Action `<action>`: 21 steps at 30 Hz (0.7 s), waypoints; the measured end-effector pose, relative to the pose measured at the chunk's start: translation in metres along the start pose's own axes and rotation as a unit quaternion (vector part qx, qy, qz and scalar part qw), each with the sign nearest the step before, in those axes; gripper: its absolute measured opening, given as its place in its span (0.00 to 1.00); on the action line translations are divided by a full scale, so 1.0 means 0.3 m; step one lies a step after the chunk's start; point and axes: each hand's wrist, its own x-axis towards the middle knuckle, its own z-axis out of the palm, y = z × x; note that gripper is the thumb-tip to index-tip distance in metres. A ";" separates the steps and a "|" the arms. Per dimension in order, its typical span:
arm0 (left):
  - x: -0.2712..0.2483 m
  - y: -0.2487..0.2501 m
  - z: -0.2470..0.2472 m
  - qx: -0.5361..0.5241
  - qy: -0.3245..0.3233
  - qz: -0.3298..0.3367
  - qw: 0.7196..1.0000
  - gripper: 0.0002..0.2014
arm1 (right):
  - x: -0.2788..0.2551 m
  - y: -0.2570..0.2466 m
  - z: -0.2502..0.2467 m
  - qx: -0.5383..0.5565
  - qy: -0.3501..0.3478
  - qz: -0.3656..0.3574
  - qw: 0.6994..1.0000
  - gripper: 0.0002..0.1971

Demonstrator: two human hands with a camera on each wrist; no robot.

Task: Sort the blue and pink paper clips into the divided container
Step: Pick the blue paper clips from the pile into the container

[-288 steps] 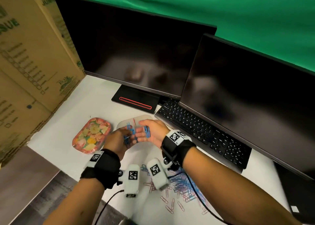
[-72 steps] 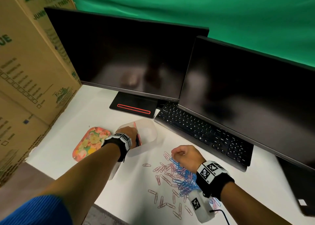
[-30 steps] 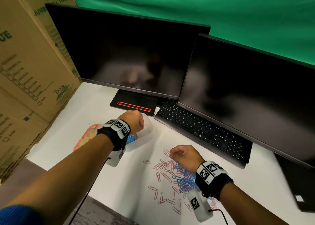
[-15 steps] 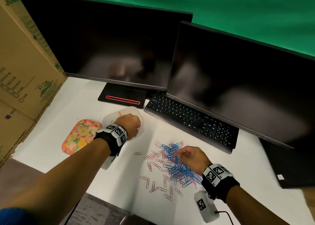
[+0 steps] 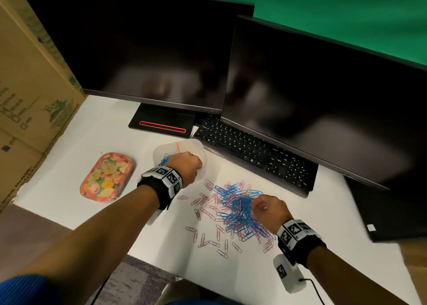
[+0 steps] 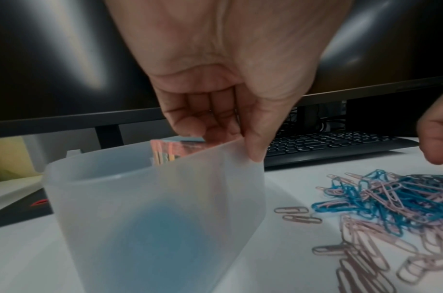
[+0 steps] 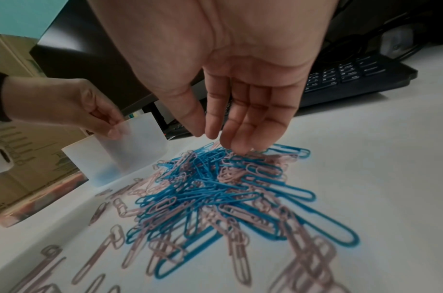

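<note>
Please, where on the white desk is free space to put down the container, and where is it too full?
Bare desk lies between the cardboard box, the monitor stand and the floral tray. It is crowded where the paper clips spread between the container, held by the left hand, the keyboard and the right hand.

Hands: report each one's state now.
Left hand: pinching the container rim.
Right hand: open, fingertips on the paper clip pile.

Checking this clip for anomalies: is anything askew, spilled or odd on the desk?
Only the container: the left hand pinches its rim, and it looks tipped toward the paper clip pile. The loose mixed pile is unsorted work, not a spill.
</note>
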 end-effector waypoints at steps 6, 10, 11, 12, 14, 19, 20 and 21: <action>0.007 0.024 -0.016 0.011 0.029 0.010 0.999 0.14 | 0.020 0.009 -0.042 -0.015 0.013 0.000 1.000 0.10; -0.008 0.121 0.016 -0.031 0.104 0.081 0.991 0.15 | 0.058 0.020 -0.064 -0.045 0.025 0.018 0.998 0.11; -0.009 0.159 0.033 -0.036 0.092 0.098 0.990 0.14 | 0.072 0.022 -0.066 -0.061 0.027 0.024 0.997 0.12; -0.007 0.193 0.053 -0.033 0.069 0.106 0.991 0.14 | 0.085 0.024 -0.069 -0.079 0.027 0.027 0.996 0.14; 0.005 0.243 0.089 -0.017 0.015 0.097 0.995 0.16 | 0.108 0.022 -0.074 -0.114 0.017 0.025 0.993 0.15; 0.004 0.269 0.157 0.016 -0.075 0.047 0.996 0.19 | 0.155 -0.007 -0.053 -0.200 -0.014 -0.021 0.980 0.18; 0.002 0.268 0.165 0.016 -0.077 0.040 0.996 0.19 | 0.168 -0.019 -0.049 -0.217 -0.020 -0.030 0.976 0.19; 0.000 0.267 0.170 0.018 -0.076 0.037 0.996 0.18 | 0.181 -0.029 -0.046 -0.235 -0.029 -0.036 0.971 0.19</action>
